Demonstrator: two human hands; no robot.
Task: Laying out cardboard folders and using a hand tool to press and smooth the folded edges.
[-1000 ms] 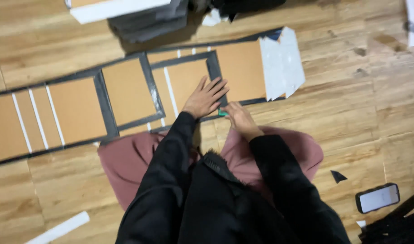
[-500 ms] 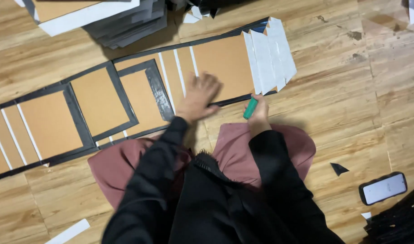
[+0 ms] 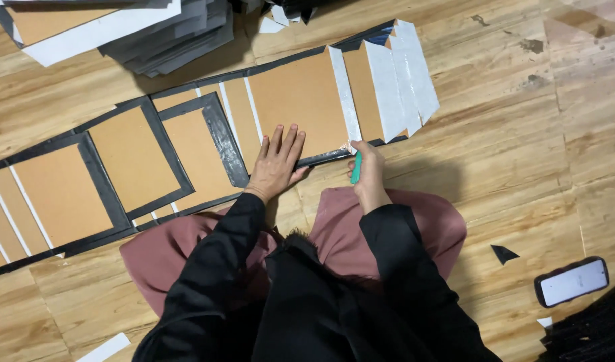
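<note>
Flat left hand [image 3: 275,164] presses smooth brown board [image 3: 297,100].

wooden floor [image 3: 522,154] | cardboard panels [image 3: 187,154], stacked boards [image 3: 140,33], phone [image 3: 572,281]

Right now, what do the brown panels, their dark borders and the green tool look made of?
Brown panels: matte tan board, likely cardboard or greyboard; flat, no sheen.
Dark borders: black wrap with a slight gloss, probably paper or leatherette, folded over the edges.
Green tool in the right hand: smooth teal, probably plastic; mostly hidden.
Left hand lies flat on a panel.
</note>
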